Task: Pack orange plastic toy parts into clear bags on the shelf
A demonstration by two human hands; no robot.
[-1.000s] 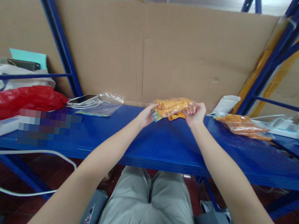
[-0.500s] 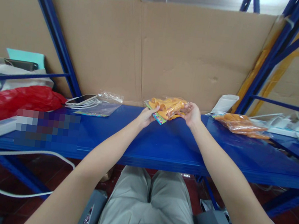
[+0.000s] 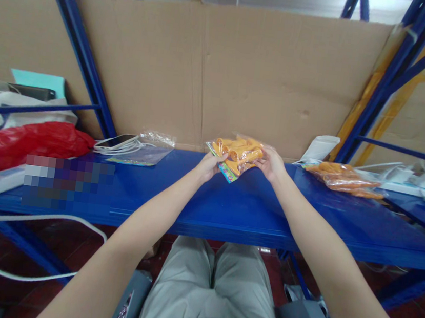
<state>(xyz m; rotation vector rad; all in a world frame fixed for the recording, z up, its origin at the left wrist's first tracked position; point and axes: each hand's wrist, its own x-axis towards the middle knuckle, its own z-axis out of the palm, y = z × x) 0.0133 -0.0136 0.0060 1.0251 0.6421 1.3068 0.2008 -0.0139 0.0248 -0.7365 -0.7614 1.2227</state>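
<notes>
Above the back of the blue shelf I hold a clear plastic bag (image 3: 238, 153) with several orange, rolled or tube-like pieces inside. A colourful printed strip runs along its lower left edge. My left hand (image 3: 208, 165) is closed on that printed edge, thumb on top. At the bag's right side my right hand (image 3: 271, 163) grips the plastic, its fingers partly hidden behind it. A second clear bag of orange pieces (image 3: 344, 179) lies on the shelf to the right. To the left lies a flat clear bag (image 3: 147, 153) with a printed edge.
The blue shelf (image 3: 229, 207) backs onto a tall cardboard sheet (image 3: 226, 78) between blue posts. A coiled white cable (image 3: 121, 145), a phone (image 3: 122, 140) and a red plastic bag (image 3: 32, 142) are at left. A white power strip (image 3: 406, 187) with plugs is at right.
The orange pieces now sit further inside the bag, and its right side lies flatter. My right hand has shifted slightly along the bag; the printed edge has tilted down a little.
</notes>
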